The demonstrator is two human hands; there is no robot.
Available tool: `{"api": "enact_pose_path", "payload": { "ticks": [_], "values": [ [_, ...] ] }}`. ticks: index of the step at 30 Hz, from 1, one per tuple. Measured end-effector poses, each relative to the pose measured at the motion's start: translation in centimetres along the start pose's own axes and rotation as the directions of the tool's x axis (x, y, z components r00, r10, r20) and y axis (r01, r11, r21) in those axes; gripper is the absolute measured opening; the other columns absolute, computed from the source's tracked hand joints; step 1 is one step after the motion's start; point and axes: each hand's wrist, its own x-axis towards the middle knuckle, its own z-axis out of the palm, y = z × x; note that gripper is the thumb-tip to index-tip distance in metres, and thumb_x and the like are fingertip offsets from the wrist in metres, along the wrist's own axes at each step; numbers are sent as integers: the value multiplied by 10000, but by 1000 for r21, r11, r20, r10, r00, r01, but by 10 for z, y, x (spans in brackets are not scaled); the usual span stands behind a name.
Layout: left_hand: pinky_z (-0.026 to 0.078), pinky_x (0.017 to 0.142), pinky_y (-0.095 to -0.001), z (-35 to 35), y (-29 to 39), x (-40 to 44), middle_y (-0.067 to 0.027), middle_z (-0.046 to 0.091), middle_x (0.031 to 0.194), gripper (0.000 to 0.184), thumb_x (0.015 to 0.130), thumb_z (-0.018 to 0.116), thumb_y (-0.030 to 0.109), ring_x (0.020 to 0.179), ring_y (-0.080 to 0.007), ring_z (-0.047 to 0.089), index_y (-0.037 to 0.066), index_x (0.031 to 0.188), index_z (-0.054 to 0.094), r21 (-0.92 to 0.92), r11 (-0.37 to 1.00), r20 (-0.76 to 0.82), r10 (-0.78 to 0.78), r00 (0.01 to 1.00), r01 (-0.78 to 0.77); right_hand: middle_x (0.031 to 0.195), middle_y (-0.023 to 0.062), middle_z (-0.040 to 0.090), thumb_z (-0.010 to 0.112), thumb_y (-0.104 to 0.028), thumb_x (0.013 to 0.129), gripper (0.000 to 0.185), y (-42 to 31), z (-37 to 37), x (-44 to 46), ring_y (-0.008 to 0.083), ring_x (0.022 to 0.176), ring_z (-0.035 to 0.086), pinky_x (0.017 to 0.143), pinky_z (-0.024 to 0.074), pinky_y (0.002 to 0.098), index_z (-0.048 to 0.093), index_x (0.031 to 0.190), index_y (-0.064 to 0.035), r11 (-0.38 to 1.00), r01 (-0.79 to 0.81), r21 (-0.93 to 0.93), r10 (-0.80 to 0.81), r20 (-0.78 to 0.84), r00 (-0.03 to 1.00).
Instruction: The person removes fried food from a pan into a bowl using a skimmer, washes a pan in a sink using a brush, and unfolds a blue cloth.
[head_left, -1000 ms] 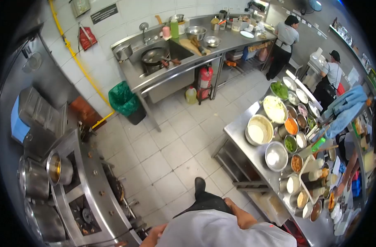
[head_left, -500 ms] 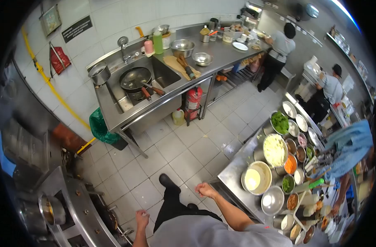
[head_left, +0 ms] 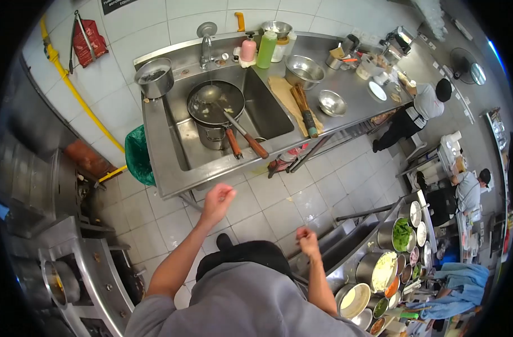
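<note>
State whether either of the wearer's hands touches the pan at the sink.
No, the left hand and the right hand are both short of the sink, apart from the pan.

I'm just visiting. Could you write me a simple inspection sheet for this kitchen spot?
Surface: steel counter with a sink built in.
Job's things: in the sink, a pan sits over a pot; a ladle rests in the pan.
Clutter: pink bottle, green bottle and large metal bowl beside the sink.
Hands: left hand in front of the counter, nothing seen in it; right hand, fingers curled, near the prep table, no object visible.
Cables: nothing seen.
Surroundings: stove, yellow pipe, two co-workers.
</note>
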Motion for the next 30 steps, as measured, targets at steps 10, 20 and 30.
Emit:
{"api": "enact_pose_path", "payload": {
  "ticks": [10,20,30],
  "values": [
    [446,904,-414,65,35,162,-202,589,1110,474,793,698,287,1086,-346,545,-2,1123,518,483,873,-55,104,993,-65,1036,180,548,663,-65,777,339,-201,-24,184,279,865,571,729,473,373,529,1082,-4,791,402,-462,-523,-168,836],
    [518,729,-407,85,-3,240,-182,619,911,597,741,719,208,812,-353,629,-19,1212,430,398,867,-362,-150,920,299,1040,271,526,695,-80,689,486,-265,-13,344,437,1006,506,865,419,461,450,1089,44,593,415,-690,-607,-43,794],
    [429,415,-294,35,91,214,-8,474,656,162,874,543,93,463,-105,445,42,992,444,-41,824,-375,-537,755,566,862,94,548,522,-113,761,435,-327,18,332,191,598,559,456,499,348,429,1184,-81,920,-184,347,-5,479,878]
  ]
}}
